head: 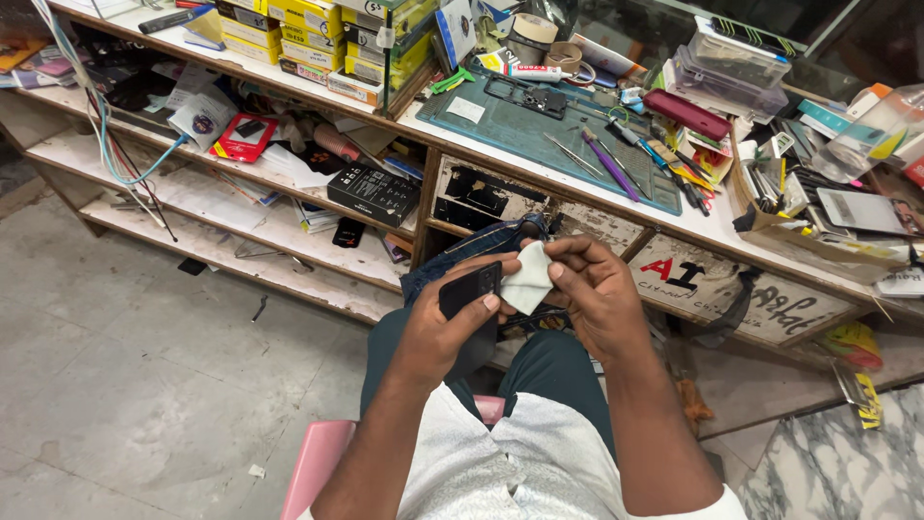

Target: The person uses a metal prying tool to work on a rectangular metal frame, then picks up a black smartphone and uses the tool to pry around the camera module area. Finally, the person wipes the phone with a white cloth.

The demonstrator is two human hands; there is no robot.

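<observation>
My left hand [452, 323] grips a black phone [470, 288] over my lap, its dark face tilted up. Pinched in the fingers of my right hand [592, 289] is a small white cloth [528, 277], which presses against the phone's right end. Both hands sit close together below the edge of the workbench [577, 183]. On the bench a green work mat [481, 120] carries a black phone frame [527, 97] and several hand tools.
Yellow boxes [308, 29] stack at the bench's back left. Shelves [241, 193] on the left hold cables, packets and a black box [373, 193]. A cardboard tray [808, 221] of tools sits at right. I sit on a pink stool [322, 462] above a grey floor.
</observation>
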